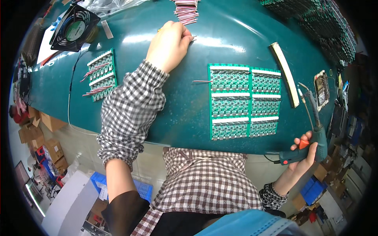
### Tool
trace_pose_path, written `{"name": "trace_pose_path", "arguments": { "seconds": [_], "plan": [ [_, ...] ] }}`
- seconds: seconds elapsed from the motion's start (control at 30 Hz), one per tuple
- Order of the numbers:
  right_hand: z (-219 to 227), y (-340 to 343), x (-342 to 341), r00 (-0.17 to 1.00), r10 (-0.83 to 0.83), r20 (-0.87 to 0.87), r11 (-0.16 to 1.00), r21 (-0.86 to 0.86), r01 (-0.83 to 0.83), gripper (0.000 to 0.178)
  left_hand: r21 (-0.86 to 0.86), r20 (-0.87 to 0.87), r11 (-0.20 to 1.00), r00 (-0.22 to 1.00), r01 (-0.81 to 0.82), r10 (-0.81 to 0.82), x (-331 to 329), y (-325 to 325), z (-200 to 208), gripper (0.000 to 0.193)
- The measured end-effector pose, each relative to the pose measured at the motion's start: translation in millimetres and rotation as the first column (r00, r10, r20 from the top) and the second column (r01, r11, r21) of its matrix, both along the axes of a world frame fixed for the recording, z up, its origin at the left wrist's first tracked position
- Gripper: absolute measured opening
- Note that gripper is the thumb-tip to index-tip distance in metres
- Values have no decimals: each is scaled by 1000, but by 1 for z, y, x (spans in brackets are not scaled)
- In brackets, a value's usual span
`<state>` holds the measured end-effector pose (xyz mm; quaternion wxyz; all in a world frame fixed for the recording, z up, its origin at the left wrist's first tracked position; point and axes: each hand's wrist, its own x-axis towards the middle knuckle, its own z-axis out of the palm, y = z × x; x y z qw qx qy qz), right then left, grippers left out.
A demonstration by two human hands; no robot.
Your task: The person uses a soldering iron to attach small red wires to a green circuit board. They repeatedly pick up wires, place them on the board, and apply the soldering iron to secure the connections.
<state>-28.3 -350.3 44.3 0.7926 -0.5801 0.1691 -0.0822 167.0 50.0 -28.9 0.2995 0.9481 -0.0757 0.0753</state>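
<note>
My left hand (pixel 170 44) is over the far part of the table, its thumb and fingers pinched together. A tiny pale tip shows at the fingertips; the rest of what they hold is hidden. Just beyond lies a bundle of short red and white wires (pixel 186 11). My right hand (pixel 303 151) grips a dark green soldering gun (pixel 321 145) with an orange trigger, its tip pointing up and away. Between the hands lies a panel of green circuit boards (pixel 230 104) with white strips. One red and white wire (pixel 201 81) sticks out from the panel's left edge.
A smaller board panel (pixel 103 74) with wires lies at left, near a black fan (pixel 75 28). A cream strip (pixel 285 74) and a worn small tray (pixel 322 89) lie at right. Stacked circuit boards (pixel 319 27) stand at the far right. A cable (pixel 70 98) crosses the left edge.
</note>
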Motion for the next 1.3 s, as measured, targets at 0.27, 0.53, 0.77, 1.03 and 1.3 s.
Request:
{"name": "trace_pose_path", "arguments": {
  "seconds": [0.27, 0.53, 0.77, 1.03, 1.3],
  "plan": [
    [-10, 36, 14, 988, 149, -31, 974, 179, -141, 42, 142, 131, 987, 987, 70, -89, -53, -5, 24, 8],
    [-16, 54, 14, 966, 224, -132, 958, 213, -193, 48, 33, 90, 994, 990, 102, -105, -65, -7, 30, 9],
    [-15, 61, 16, 950, 267, -163, 954, 183, -237, 46, 114, 121, 971, 967, 212, -225, -78, -15, 30, 11],
    [-18, 66, 16, 945, 255, -207, 963, 141, -229, 46, 154, 60, 975, 983, 163, -174, -98, -2, 25, 20],
    [-18, 68, 13, 929, 278, -244, 950, 214, -228, 45, -323, -212, 946, 973, 15, -88, -87, -1, 33, 10]
  ]
}}
